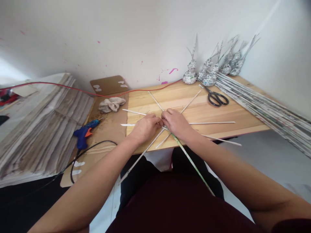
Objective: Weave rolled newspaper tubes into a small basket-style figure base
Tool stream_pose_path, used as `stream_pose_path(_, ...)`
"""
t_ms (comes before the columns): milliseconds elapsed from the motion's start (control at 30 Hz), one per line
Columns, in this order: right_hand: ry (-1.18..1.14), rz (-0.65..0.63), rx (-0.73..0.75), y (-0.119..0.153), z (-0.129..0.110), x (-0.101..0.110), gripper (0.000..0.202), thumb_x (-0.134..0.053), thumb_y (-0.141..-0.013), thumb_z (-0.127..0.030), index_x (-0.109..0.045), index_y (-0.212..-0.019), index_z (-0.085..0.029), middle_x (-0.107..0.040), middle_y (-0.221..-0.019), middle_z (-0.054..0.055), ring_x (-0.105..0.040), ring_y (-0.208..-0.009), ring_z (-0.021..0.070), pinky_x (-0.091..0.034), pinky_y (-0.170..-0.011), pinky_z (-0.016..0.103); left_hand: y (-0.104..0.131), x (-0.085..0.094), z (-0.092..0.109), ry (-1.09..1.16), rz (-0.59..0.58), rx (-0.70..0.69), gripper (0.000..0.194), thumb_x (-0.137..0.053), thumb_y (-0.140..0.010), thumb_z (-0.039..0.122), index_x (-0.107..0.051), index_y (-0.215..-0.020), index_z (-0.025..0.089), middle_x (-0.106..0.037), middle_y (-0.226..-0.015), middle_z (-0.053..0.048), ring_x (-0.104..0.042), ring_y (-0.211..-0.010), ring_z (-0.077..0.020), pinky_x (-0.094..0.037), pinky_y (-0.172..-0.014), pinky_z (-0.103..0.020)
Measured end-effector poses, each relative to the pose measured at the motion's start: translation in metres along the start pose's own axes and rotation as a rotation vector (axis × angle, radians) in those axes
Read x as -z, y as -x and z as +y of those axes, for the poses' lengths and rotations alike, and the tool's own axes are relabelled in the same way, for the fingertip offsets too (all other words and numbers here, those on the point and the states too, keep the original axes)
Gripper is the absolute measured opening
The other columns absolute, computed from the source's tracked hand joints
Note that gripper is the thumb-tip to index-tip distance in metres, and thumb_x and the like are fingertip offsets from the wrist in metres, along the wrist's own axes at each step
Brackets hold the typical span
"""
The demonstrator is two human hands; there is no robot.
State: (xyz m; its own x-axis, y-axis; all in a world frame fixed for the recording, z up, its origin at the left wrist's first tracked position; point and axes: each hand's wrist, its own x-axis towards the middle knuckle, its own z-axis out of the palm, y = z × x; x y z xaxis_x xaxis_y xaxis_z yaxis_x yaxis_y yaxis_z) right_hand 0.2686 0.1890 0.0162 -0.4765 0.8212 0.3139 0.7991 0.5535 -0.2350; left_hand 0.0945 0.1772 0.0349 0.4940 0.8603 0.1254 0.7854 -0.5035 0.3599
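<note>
Several thin rolled-paper sticks (212,123) cross in a star shape near the front edge of the wooden board (145,97). My left hand (148,125) is closed on the sticks just left of the crossing. From the right, my right hand (174,120) pinches them at the same spot, its fingertips close to those of the left. A green-tinted stick (189,158) runs from the crossing down over my lap. The fingers cover most of the centre, so how the sticks join there is hidden.
Black scissors (218,98) lie at the back right, near woven paper figures (190,73) and a bundle of long paper rolls (262,110). To the left are a blue glue gun (84,134), a crumpled cloth (111,104), stacked paper (43,129) and a red cord (73,89).
</note>
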Motion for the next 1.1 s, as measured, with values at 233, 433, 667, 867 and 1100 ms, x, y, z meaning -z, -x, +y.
stream_pose_path(233,0.002,-0.040,0.055,-0.002,0.002,-0.003,0.018,-0.051,-0.095,-0.027,-0.065,-0.096,-0.015,-0.062,-0.091,0.009,-0.053,-0.087,0.0222,-0.036,-0.078,0.032,0.008,0.000,-0.003,-0.035,0.070,0.013,0.010,-0.059,-0.083,0.019,-0.069,-0.085,0.020,-0.066,-0.085,-0.003,-0.062,-0.081,-0.0179,-0.047,-0.076,-0.029)
stream_pose_path(433,-0.029,-0.006,0.092,-0.002,0.006,-0.007,0.022,-0.056,-0.093,-0.036,-0.066,-0.094,-0.016,-0.061,-0.091,0.008,-0.053,-0.087,0.0211,-0.036,-0.079,0.031,0.014,0.001,-0.007,-0.315,0.051,-0.042,0.018,-0.052,-0.087,0.013,-0.069,-0.092,0.018,-0.067,-0.086,-0.007,-0.062,-0.081,-0.0201,-0.047,-0.072,-0.030)
stream_pose_path(667,-0.042,-0.002,0.128,-0.001,0.004,-0.006,0.023,-0.055,-0.093,-0.038,-0.067,-0.096,-0.019,-0.062,-0.092,0.007,-0.053,-0.087,0.0205,-0.038,-0.079,0.031,0.014,0.004,-0.018,-0.374,0.175,-0.249,0.012,-0.053,-0.090,0.014,-0.065,-0.091,0.015,-0.064,-0.088,-0.007,-0.057,-0.087,-0.0196,-0.048,-0.078,-0.030)
stream_pose_path(867,-0.057,0.020,0.093,-0.002,0.003,-0.007,0.013,-0.055,-0.091,-0.024,-0.065,-0.090,-0.016,-0.064,-0.088,0.008,-0.055,-0.086,0.0206,-0.039,-0.079,0.031,0.019,0.007,-0.027,-0.172,0.197,-0.404,0.016,-0.054,-0.092,0.019,-0.064,-0.103,0.018,-0.063,-0.099,-0.007,-0.056,-0.095,-0.0180,-0.048,-0.085,-0.031)
stream_pose_path(1100,-0.119,0.112,0.095,-0.001,0.004,-0.012,0.008,-0.051,-0.090,-0.018,-0.058,-0.087,-0.015,-0.063,-0.080,0.007,-0.055,-0.078,0.0197,-0.040,-0.076,0.031,0.030,0.005,-0.020,-0.426,0.299,-0.392,0.016,-0.052,-0.092,0.019,-0.067,-0.099,0.020,-0.065,-0.089,-0.006,-0.057,-0.088,-0.0198,-0.045,-0.080,-0.035)
